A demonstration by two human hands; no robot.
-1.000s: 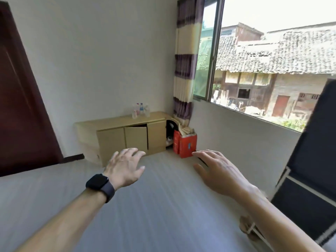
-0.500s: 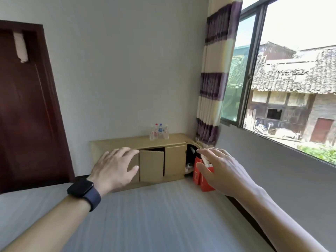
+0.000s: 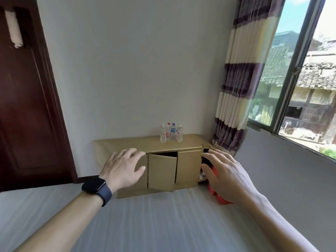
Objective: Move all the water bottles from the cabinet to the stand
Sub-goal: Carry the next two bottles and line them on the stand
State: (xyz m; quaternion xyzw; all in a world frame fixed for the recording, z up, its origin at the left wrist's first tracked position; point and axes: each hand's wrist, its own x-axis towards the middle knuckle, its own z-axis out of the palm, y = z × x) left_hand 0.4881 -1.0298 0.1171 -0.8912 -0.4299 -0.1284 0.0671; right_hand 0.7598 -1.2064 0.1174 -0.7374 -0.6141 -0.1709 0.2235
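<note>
Tan and low, the cabinet (image 3: 127, 144) stands against the far wall, its middle door ajar. Both arms stretch toward it, the left hand (image 3: 123, 171) and right hand (image 3: 225, 177) with fingers spread, holding nothing. Four water bottles (image 3: 171, 133) stand clustered on its top, toward the right end.

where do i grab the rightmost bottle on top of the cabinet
Wrap the rightmost bottle around its mid-body, coming from the front right, probably with the right hand. It stands upright on the cabinet top. The blue-labelled bottle crowds its left, while its right side looks free.
</note>
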